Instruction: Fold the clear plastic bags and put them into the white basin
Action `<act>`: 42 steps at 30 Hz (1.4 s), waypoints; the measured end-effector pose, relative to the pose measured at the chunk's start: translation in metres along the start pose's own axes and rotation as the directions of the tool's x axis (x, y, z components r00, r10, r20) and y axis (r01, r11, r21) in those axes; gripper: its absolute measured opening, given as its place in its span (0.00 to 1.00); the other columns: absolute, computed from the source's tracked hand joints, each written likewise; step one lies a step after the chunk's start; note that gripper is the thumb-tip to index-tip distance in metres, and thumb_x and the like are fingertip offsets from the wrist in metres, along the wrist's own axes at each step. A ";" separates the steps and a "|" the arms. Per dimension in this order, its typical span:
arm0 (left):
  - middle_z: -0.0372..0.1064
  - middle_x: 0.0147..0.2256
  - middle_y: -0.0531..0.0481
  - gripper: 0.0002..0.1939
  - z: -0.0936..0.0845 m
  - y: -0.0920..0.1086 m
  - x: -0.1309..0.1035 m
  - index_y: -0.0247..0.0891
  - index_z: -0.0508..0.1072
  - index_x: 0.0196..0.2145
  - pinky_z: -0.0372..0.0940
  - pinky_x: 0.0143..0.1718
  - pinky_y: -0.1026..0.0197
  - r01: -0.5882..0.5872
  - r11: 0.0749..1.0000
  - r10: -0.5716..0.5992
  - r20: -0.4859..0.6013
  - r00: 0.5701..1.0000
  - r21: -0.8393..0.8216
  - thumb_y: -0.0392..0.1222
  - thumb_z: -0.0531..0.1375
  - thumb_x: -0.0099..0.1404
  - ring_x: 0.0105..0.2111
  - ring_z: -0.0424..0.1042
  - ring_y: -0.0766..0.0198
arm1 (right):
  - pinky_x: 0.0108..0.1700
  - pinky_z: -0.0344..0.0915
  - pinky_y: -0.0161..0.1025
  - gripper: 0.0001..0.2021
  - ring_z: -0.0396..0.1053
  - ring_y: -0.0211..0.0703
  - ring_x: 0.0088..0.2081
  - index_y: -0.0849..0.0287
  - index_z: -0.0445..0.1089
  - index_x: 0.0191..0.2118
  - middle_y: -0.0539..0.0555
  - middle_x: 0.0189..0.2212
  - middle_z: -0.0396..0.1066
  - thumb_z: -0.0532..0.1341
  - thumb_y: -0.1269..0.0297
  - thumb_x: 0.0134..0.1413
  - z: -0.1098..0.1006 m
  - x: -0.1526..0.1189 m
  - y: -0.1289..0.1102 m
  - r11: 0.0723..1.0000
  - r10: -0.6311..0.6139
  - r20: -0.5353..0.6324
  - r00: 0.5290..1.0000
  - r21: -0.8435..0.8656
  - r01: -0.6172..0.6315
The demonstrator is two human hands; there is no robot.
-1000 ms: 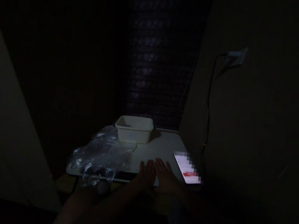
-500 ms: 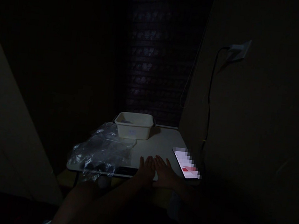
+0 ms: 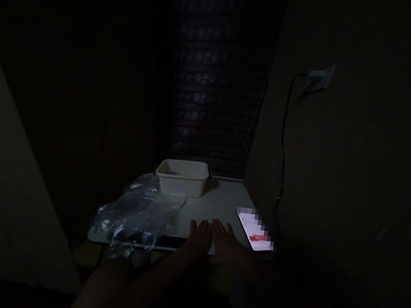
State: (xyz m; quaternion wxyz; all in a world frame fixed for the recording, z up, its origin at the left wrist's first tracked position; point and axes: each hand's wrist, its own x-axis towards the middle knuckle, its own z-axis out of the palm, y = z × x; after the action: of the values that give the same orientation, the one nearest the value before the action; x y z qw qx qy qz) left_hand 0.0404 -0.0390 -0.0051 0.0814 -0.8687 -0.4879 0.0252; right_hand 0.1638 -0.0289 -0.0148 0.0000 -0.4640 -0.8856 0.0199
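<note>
In dim light, my left hand [image 3: 199,238] lies flat, fingers stretched forward, near the front edge of a small white table [image 3: 218,200]. Close beside it, my right hand [image 3: 226,244] rests palm down with its fingers spread. The two hands appear to touch at the fingers, and neither holds anything. To the right of my right hand lies a phone [image 3: 252,228] with its screen lit and partly blurred out. Left of my left hand, a crumpled clear plastic bag [image 3: 142,211] spreads over the table and hangs past its front edge.
A white plastic tub [image 3: 182,187] with dark handles stands at the back of the table; its contents are hard to make out. Behind it hangs a dark window blind [image 3: 198,88]. A black cable [image 3: 283,143] runs down the right wall from an outlet [image 3: 322,77].
The whole scene has shifted slightly downward in view as the camera tilted. My hands keep the same flat pose on the table.
</note>
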 end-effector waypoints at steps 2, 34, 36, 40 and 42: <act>0.43 0.50 0.36 0.25 0.002 0.000 0.001 0.26 0.48 0.49 0.37 0.43 0.42 0.017 1.000 -0.017 -0.048 0.999 0.012 0.43 0.41 0.55 0.49 0.41 0.51 | 0.47 0.24 0.53 0.49 0.24 0.52 0.52 0.73 0.35 0.52 0.65 0.52 0.30 0.51 0.43 0.24 0.000 -0.001 0.000 1.000 -0.007 -0.047 0.999 -0.022 0.006; 0.38 0.50 0.32 0.38 0.001 0.000 0.001 0.23 0.42 0.50 0.36 0.42 0.41 0.006 1.000 -0.007 0.059 0.998 0.010 0.51 0.47 0.46 0.50 0.36 0.48 | 0.46 0.25 0.54 0.48 0.25 0.52 0.52 0.72 0.34 0.52 0.65 0.52 0.31 0.52 0.46 0.26 0.003 0.003 0.000 1.000 0.004 0.011 1.000 -0.020 -0.004; 0.38 0.50 0.31 0.39 -0.001 0.000 -0.001 0.22 0.43 0.50 0.35 0.42 0.40 0.001 1.000 -0.002 0.059 0.998 0.009 0.51 0.48 0.45 0.50 0.36 0.48 | 0.46 0.25 0.54 0.47 0.26 0.52 0.52 0.72 0.35 0.52 0.65 0.52 0.31 0.52 0.46 0.27 0.003 0.003 0.000 1.000 0.006 0.007 1.000 -0.030 -0.006; 0.35 0.51 0.31 0.41 -0.002 -0.001 -0.003 0.21 0.41 0.50 0.33 0.43 0.41 -0.007 1.000 0.007 0.006 1.000 0.028 0.52 0.49 0.45 0.50 0.33 0.47 | 0.47 0.24 0.53 0.48 0.23 0.53 0.51 0.72 0.34 0.52 0.65 0.52 0.30 0.52 0.46 0.26 0.001 0.000 -0.001 0.998 -0.006 -0.061 0.998 -0.063 0.003; 0.34 0.51 0.32 0.41 -0.002 -0.001 -0.003 0.22 0.40 0.50 0.33 0.44 0.42 -0.007 0.999 0.007 0.001 1.000 0.040 0.52 0.49 0.45 0.50 0.32 0.47 | 0.47 0.24 0.52 0.49 0.22 0.53 0.51 0.73 0.33 0.52 0.65 0.52 0.29 0.52 0.46 0.25 0.000 0.000 -0.001 0.998 -0.013 -0.074 0.997 -0.067 0.008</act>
State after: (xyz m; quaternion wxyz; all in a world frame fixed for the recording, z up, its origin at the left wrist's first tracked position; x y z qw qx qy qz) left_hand 0.0380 -0.0411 -0.0033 0.0982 -0.8686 -0.4845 0.0358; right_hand 0.1634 -0.0292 -0.0144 0.0176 -0.4596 -0.8876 -0.0267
